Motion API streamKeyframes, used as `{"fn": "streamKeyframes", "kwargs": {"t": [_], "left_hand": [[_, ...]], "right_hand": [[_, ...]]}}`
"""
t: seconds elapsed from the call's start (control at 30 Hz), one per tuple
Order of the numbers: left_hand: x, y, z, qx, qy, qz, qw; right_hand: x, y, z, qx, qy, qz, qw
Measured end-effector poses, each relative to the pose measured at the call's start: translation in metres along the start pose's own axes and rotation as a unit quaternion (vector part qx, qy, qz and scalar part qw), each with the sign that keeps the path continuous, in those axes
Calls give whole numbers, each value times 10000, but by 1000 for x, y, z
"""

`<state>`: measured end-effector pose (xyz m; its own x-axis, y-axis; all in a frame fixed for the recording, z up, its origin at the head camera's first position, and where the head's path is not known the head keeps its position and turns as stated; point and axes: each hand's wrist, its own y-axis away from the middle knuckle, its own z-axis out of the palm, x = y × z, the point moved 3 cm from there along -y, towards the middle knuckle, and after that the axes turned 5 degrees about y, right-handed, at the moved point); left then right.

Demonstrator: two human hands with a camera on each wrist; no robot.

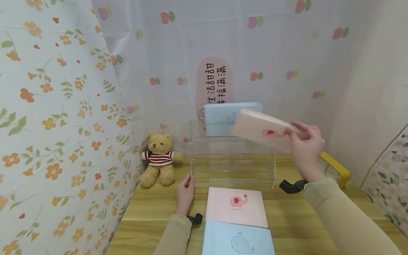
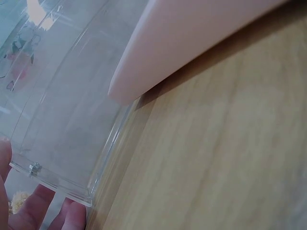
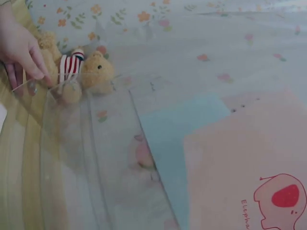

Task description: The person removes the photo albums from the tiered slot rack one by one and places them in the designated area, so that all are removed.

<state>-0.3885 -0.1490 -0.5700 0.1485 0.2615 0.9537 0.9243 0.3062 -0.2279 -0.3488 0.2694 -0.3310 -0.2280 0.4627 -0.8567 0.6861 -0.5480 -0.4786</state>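
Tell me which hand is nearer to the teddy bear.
Left. The left hand rests at the clear rack's front left corner, just right of the teddy bear. The right hand holds a pink book up on the rack's far side.

Floral cloth walls (image 1: pixel 57 117) enclose a wooden table (image 1: pixel 153 209), apparently evenly lit.

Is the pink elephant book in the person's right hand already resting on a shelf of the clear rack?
No: in the head view the right hand holds the pink elephant book in the air, tilted, in front of the clear rack.
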Motion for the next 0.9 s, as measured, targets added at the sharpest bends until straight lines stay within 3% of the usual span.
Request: {"fn": "streamKeyframes", "kwargs": {"t": [0.23, 0.5, 0.7, 0.9], "left_hand": [[-4, -3, 1, 56, 245, 9, 9997], [-5, -1, 2, 10, 180, 36, 9998], [-2, -2, 2, 20, 126, 12, 9999], [-2, -1, 2, 51, 38, -2, 10000]], "right_hand": [[47, 8, -41, 293, -77, 508, 9982], [92, 25, -77, 823, -55, 761, 9937], [106, 30, -100, 1398, -477, 1012, 9838], [115, 27, -111, 1588, -1307, 1428, 9681]]}}
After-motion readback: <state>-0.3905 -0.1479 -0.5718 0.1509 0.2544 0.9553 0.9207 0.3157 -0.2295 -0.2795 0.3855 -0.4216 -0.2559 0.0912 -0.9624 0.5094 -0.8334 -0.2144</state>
